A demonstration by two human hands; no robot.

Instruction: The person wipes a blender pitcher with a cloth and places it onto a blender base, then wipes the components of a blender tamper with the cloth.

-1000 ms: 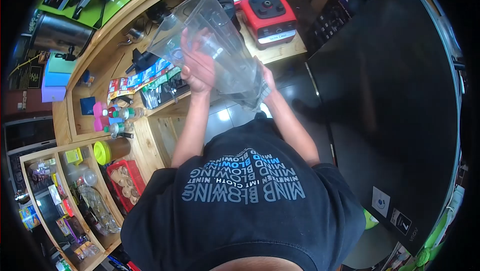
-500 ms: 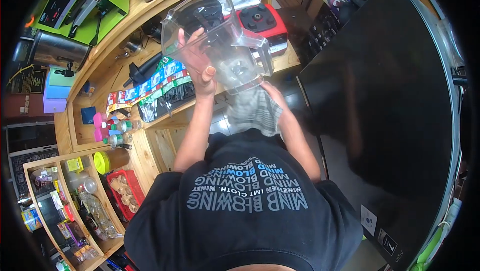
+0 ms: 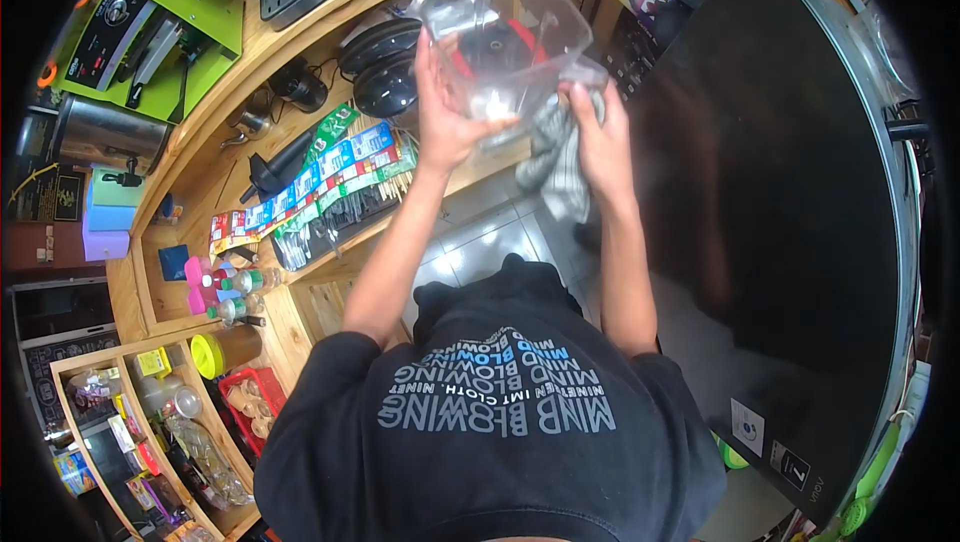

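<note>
A clear blender jar (image 3: 510, 27) is held up in front of me, its wide mouth toward the top of the view. Against its left side and lower part, my left hand (image 3: 447, 122) grips it with the thumb along the wall. My right hand (image 3: 600, 137) is closed on a grey striped cloth (image 3: 560, 157) at the jar's right side, by its handle. The cloth hangs down below the jar. Through the clear wall shows part of the red blender base (image 3: 530, 40) behind it.
A wooden counter holds sachet strips (image 3: 300, 187), small bottles (image 3: 238, 297) and black bowls (image 3: 385, 82). A green machine (image 3: 150, 32) stands at upper left, a red basket (image 3: 245, 412) at lower left. A large dark refrigerator (image 3: 770, 212) fills the right.
The jar has turned in my hands and moved right, now in front of the red base. My right hand has risen with the cloth from under the jar to its right side.
</note>
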